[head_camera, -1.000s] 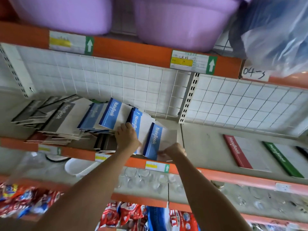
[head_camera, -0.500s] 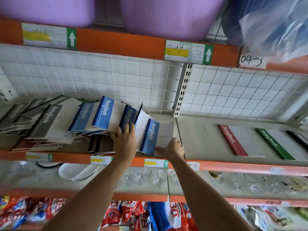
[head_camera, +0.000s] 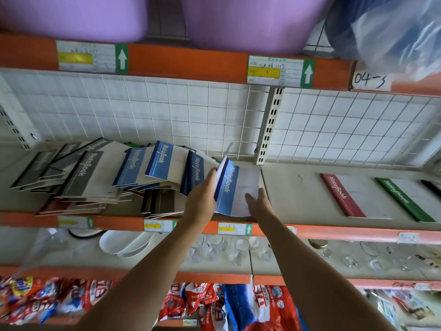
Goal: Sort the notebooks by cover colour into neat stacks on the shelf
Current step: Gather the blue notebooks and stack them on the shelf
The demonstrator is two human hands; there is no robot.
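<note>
A messy pile of notebooks [head_camera: 95, 185] lies on the left of the beige shelf [head_camera: 293, 194], with grey covers [head_camera: 86, 173] at the left and blue covers [head_camera: 157, 161] overlapping toward the middle. One blue notebook [head_camera: 232, 187] is tilted up at the pile's right end. My left hand [head_camera: 201, 199] has straight fingers against and under its spine edge. My right hand [head_camera: 259, 204] pinches its lower right corner, thumb on the cover. Further right, a red notebook [head_camera: 341, 194] and a green notebook [head_camera: 403, 199] lie flat, apart from each other.
A dark notebook edge [head_camera: 432, 185] shows at the far right. Wire grid panels [head_camera: 167, 111] back the shelf. Purple tubs [head_camera: 238, 22] stand on the shelf above. Glassware [head_camera: 214, 249] and white bowls [head_camera: 124, 244] sit one shelf below, red snack bags [head_camera: 202, 304] lower still.
The rightmost blue notebook has come up off the pile and shifted right. My left hand moved from flat on the pile to its spine edge; my right hand stayed on its lower corner.
</note>
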